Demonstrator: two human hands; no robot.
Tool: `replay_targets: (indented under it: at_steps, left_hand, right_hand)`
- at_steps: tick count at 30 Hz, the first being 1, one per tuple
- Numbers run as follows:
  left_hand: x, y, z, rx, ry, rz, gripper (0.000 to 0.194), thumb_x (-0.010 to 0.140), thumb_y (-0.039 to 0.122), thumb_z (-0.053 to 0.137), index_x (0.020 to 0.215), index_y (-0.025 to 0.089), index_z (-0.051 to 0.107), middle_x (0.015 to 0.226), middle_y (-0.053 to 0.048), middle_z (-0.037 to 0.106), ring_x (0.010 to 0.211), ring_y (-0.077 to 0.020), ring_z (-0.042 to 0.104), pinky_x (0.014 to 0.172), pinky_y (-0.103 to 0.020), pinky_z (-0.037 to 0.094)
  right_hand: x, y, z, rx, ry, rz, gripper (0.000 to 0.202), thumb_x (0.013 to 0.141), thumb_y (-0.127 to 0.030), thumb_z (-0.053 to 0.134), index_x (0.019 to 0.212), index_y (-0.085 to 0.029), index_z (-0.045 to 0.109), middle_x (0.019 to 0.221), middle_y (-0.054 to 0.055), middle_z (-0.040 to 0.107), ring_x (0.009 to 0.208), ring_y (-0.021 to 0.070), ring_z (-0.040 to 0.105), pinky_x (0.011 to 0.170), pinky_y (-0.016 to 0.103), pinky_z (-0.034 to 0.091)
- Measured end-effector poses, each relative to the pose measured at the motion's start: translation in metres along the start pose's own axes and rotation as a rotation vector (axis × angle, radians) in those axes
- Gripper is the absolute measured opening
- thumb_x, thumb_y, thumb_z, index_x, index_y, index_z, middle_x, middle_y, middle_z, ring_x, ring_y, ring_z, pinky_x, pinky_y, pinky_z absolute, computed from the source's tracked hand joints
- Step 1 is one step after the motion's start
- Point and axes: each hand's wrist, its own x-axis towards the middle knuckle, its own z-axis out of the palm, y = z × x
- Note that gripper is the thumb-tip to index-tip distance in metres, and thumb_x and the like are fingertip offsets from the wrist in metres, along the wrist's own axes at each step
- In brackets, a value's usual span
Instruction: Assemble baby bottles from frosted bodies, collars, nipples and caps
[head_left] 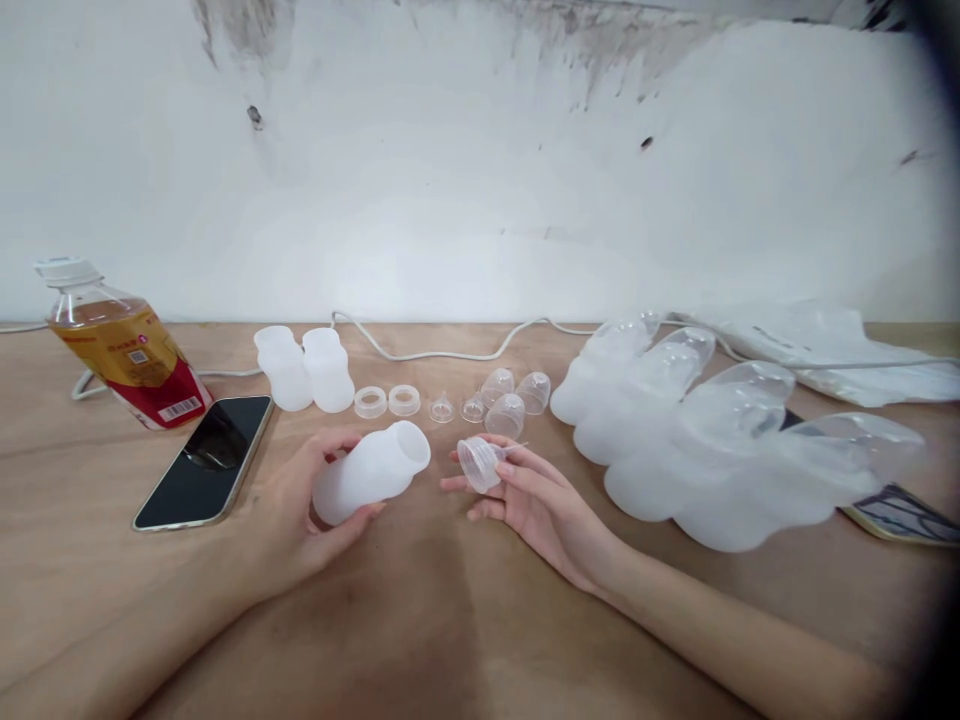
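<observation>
The wooden counter (442, 650) lies below the left hand (298, 510) and the right hand (551, 510). To the right of the right fingers, behind the forearm, there is a close group of covered bottles (675, 450). Far to the left of the left fingers stands a drink bottle (135, 350), and nearer to them a phone (206, 465) lies flat. The left fingers are opened widely around the side of an uncovered white bottle (367, 475); it is tilted, its long axis rising from the left palm towards the right, so the mouth leans to the right hand, which is just beside it. Between this mouth and the right fingers a small gap remains. The right fingers are pinched narrowly on a clear ribbed piece (478, 466), at nearly the height of the mouth. Beyond the left fingers two more white bottles (304, 368) stand upright; beyond the right fingers are three clear covers (505, 415), and between these groups two white rings (404, 408) and two small clear cones (441, 410). The left hand hides the bottle's base. Whether the ribbed piece contains a cone, I cannot tell. The covered bottles overlap too much for counting, and a flat object (904, 512) beside them is cut off at the right edge.
</observation>
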Motion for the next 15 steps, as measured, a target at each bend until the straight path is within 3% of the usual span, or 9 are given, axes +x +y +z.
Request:
replay_targets:
  at_steps: [3, 6, 11, 15]
  left_hand:
    - [0.001, 0.002, 0.001, 0.01, -0.024, 0.086, 0.041, 0.073, 0.027, 0.055, 0.11, 0.021, 0.038, 0.106, -0.007, 0.054, 0.097, -0.0214, 0.053, 0.083, -0.034, 0.044]
    - [0.002, 0.006, 0.001, -0.013, -0.122, 0.135, 0.042, 0.075, 0.025, 0.052, 0.115, 0.021, 0.039, 0.109, -0.007, 0.053, 0.1, -0.0213, 0.052, 0.085, -0.033, 0.043]
    - [0.006, 0.017, -0.005, -0.161, -0.263, 0.054, 0.044, 0.076, 0.03, 0.05, 0.119, 0.025, 0.041, 0.112, -0.004, 0.053, 0.096, -0.0194, 0.054, 0.08, -0.03, 0.046]
    - [0.009, 0.021, -0.01, -0.283, -0.367, -0.028, 0.04, 0.075, 0.033, 0.05, 0.114, 0.027, 0.048, 0.103, -0.001, 0.06, 0.085, -0.0181, 0.059, 0.071, -0.027, 0.049]
  right_hand:
    - [0.0, 0.0, 0.002, -0.038, 0.03, -0.021, 0.025, 0.074, -0.021, 0.059, 0.097, -0.021, 0.049, 0.107, 0.006, 0.054, 0.096, 0.0203, 0.057, 0.07, 0.029, 0.047]
    - [0.001, 0.002, 0.004, -0.109, 0.044, -0.049, 0.035, 0.068, -0.018, 0.065, 0.097, -0.023, 0.046, 0.101, 0.003, 0.055, 0.095, 0.0165, 0.055, 0.075, 0.029, 0.046]
    - [0.003, 0.005, 0.002, -0.227, -0.05, -0.095, 0.041, 0.063, -0.014, 0.068, 0.095, -0.024, 0.045, 0.094, -0.001, 0.055, 0.077, 0.0091, 0.056, 0.074, 0.026, 0.045]
    - [0.002, 0.005, 0.003, -0.325, -0.136, -0.094, 0.041, 0.062, -0.013, 0.069, 0.094, -0.024, 0.047, 0.103, 0.001, 0.053, 0.08, 0.0104, 0.055, 0.071, 0.025, 0.046]
